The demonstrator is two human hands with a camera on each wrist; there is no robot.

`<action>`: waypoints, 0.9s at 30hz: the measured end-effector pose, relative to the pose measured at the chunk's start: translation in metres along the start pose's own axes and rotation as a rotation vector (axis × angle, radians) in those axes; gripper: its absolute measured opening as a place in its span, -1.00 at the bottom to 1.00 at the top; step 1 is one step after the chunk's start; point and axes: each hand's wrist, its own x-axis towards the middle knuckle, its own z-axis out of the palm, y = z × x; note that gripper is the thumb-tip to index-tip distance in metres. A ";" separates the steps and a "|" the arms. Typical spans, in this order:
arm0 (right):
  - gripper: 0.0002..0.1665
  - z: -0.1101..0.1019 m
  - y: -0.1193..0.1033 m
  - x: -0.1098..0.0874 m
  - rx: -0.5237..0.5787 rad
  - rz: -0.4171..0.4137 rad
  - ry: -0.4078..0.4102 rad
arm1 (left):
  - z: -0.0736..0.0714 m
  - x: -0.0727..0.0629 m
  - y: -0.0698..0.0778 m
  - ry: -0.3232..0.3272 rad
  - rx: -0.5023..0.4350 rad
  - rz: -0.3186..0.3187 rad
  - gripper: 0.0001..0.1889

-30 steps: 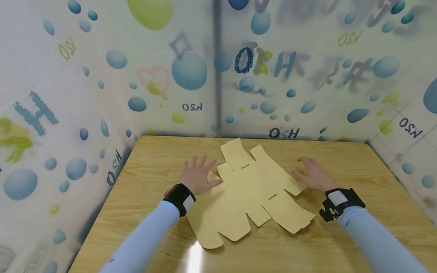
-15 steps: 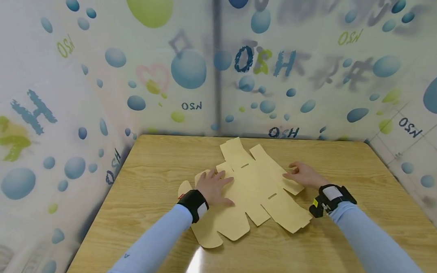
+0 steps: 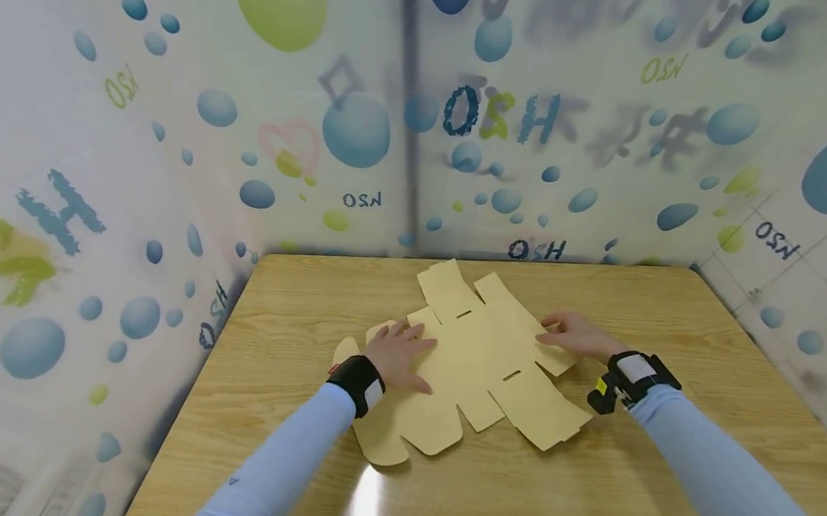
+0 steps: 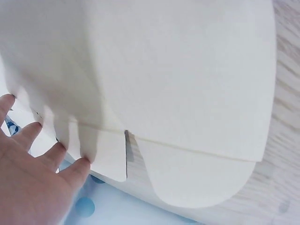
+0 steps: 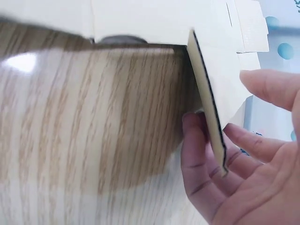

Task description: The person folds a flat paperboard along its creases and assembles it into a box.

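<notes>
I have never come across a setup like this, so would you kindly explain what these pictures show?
Gladly. There is no robot here: the left hand and right hand belong to a person in light blue sleeves. The wide picture comes from a camera on the head, looking forward and down; the two close-ups come from cameras on each wrist.

On the wooden table lies a pale yellow cardboard cut-out with flaps and narrow slots. The left hand is spread over it and grips nothing. The right hand is at its right side; in the right wrist view, fingers curl around a raised flap, though how firmly I cannot tell.
</notes>
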 end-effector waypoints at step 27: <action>-0.34 0.008 0.001 -0.020 0.285 0.060 -0.193 | -0.023 -0.002 -0.019 -0.079 -0.061 0.193 -0.09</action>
